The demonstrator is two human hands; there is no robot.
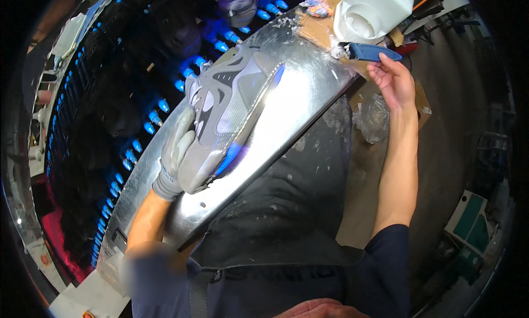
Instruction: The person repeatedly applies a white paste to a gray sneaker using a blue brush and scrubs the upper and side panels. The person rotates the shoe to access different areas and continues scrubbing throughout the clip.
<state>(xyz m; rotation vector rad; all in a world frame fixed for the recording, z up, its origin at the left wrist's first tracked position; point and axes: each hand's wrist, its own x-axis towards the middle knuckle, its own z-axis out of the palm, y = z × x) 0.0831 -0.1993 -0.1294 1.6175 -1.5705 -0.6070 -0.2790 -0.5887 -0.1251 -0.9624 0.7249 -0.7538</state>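
Observation:
A grey sneaker lies on its side on the shiny metal ledge, its toe toward me and its bottom edge facing right. My left hand, in a grey work glove, is closed around the front of the shoe from the left. Bare and raised at the upper right, my right hand pinches the end of a flat blue brush handle between thumb and fingers. The brush's other end, crusted white, rests at the cardboard's edge beside a white plastic jug with a round opening.
Beyond the ledge runs a dark conveyor with rows of blue-lit pegs and another shoe. Stained cardboard lies under the jug. A clear plastic bag sits below at the right, near a green and white box.

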